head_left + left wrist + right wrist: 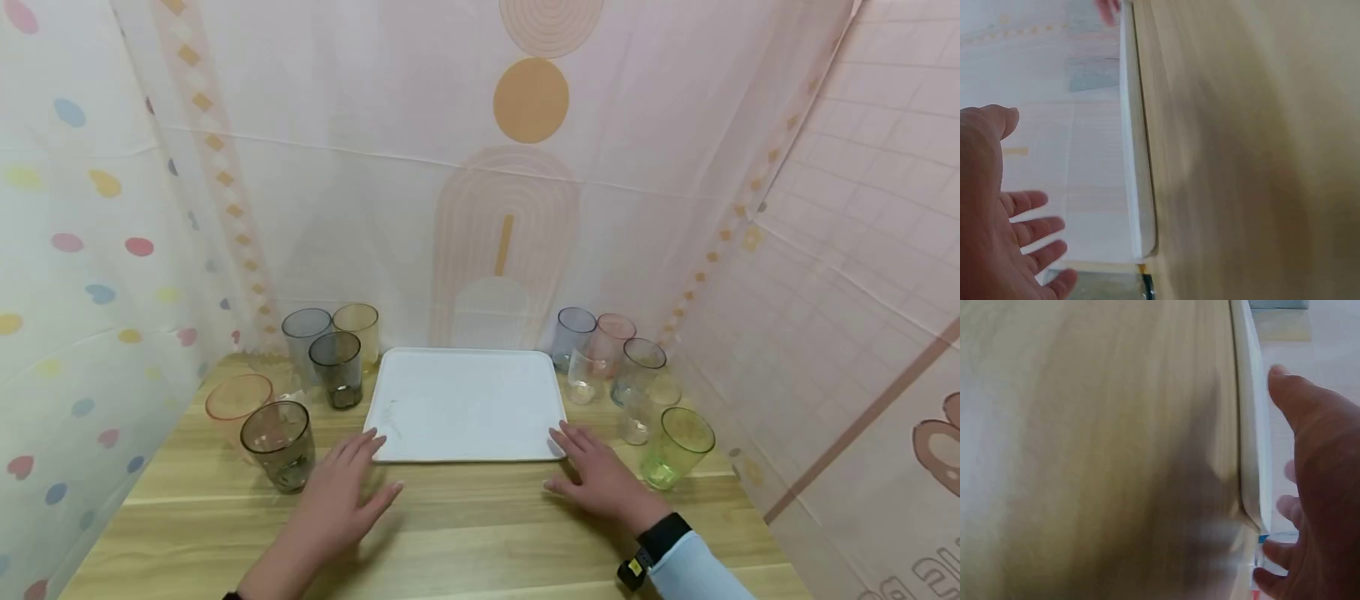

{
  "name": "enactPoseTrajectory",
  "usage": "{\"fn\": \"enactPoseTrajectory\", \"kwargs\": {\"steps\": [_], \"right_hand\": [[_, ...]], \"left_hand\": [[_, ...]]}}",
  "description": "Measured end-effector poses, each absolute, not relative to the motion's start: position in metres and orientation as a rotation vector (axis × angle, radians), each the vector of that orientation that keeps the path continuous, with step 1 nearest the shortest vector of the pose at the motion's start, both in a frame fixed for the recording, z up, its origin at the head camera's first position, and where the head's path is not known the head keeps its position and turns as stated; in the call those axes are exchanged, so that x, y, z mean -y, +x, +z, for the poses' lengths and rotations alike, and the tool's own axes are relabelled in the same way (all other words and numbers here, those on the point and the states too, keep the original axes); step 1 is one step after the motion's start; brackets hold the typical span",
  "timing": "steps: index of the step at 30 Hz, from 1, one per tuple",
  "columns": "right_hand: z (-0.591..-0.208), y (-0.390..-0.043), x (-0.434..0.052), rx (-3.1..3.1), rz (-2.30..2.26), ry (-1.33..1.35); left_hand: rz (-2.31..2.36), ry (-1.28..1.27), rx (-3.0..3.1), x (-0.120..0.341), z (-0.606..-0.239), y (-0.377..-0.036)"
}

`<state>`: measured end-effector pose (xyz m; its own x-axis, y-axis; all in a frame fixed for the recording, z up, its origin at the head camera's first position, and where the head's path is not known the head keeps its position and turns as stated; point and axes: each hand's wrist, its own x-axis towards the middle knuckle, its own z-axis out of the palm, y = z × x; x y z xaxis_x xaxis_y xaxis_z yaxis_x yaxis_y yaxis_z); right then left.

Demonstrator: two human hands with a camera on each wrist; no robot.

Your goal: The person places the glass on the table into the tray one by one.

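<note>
- The flat white rectangular plastic tray [465, 404] lies at the middle of the light wooden counter [465, 533], its long near edge facing the person; nothing stands in it.
- By its look the tray is light, stiff and smooth, so probably a bit slippery. The raised rim at the 2 near corners, at 7 and 5 o'clock, or the short sides at 9 and 3 o'clock, seem the best places to take hold.
- The left hand [341, 496] is released, fingers spread and straight, palm down at the tray's 7 o'clock corner. Its fingertips reach just to the rim; I cannot tell whether they touch. The left wrist view shows the same open palm [991, 212] beside the tray's edge [1135, 175].
- The right hand [600, 475] is also released and holds nothing, fingers straight, at the 5 o'clock corner with fingertips at the rim. The right wrist view shows it [1316, 487] just beside the tray's corner [1254, 456].
- At 9 to 10 o'clock of the tray stand 5 translucent plastic tumblers, among them a smoky brown tumbler [279, 444] nearest the left hand and a pale orange tumbler [236, 408] behind it.
- At 2 to 4 o'clock stands another group of tumblers, with a translucent green tumbler [677, 446] nearest the right hand.
- Patterned cloth sheets [525, 167] hang behind and on both sides.
</note>
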<state>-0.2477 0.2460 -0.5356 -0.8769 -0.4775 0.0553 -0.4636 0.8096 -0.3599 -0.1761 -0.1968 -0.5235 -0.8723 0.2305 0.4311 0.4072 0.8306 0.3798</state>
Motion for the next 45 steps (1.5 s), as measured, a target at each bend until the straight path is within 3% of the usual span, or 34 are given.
{"fn": "enactPoseTrajectory", "kwargs": {"steps": [6, 14, 21, 45], "right_hand": [[-0.548, -0.247, -0.247, -2.926, -0.493, -0.762], [-0.550, -0.247, -0.247, -2.910, -0.495, -0.788], [-0.549, -0.247, -0.247, -2.902, -0.511, -0.782], [-0.555, -0.249, -0.249, -2.892, -0.545, -0.781]], "left_hand": [[-0.907, -0.415, 2.575, 0.215, -0.526, -0.150], [-1.075, 0.198, 2.400, 0.247, -0.531, -0.125], [-1.268, 0.547, 2.192, 0.259, -0.538, -0.136], [-1.365, 0.415, 2.248, 0.265, -0.548, -0.192]]}}
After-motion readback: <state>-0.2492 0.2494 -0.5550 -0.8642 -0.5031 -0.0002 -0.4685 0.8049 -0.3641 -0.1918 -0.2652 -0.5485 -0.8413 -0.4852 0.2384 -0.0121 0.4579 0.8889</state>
